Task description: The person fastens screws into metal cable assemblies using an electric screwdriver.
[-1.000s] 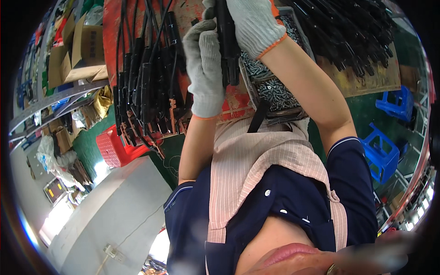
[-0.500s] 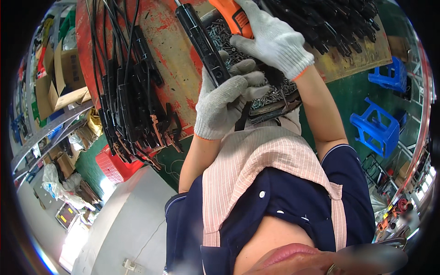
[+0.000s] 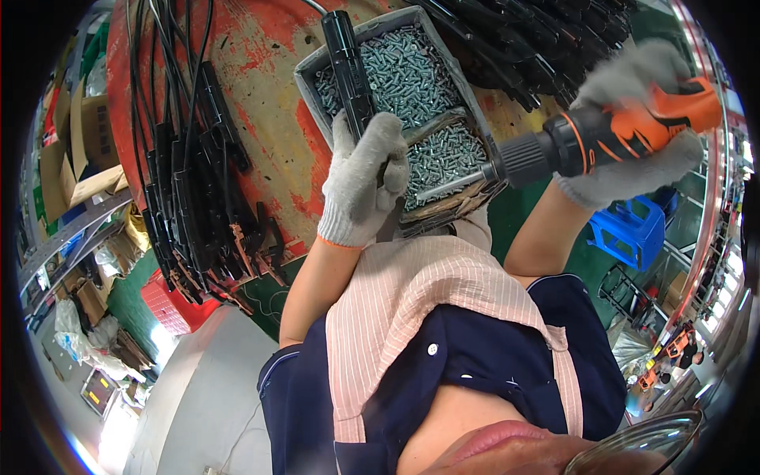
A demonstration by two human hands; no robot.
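Note:
My left hand (image 3: 360,182), in a white work glove, is closed around the near end of a black tubular handle (image 3: 350,75). A cable runs out of the handle's far end. My right hand (image 3: 633,170), also gloved, grips an orange and black power screwdriver (image 3: 617,138) held sideways. The screwdriver's tip points left, at the near right corner of a grey bin (image 3: 457,67). Small silvery screws (image 3: 404,71) fill the bin's two compartments. The black handle passes over the bin's left part, and its near end is hidden by my fingers.
Black cabled clamps with copper-coloured jaws (image 3: 198,182) lie bunched on the worn red and yellow table (image 3: 273,119). More black parts (image 3: 514,39) are piled at the far right. A blue stool (image 3: 629,233), a red basket (image 3: 170,305) and a cardboard box (image 3: 95,134) stand around.
My right hand has swung the screwdriver rightward and nearer, away from the black handle, turning it sideways. The handle stays in my left hand, and the screw bin is now more exposed.

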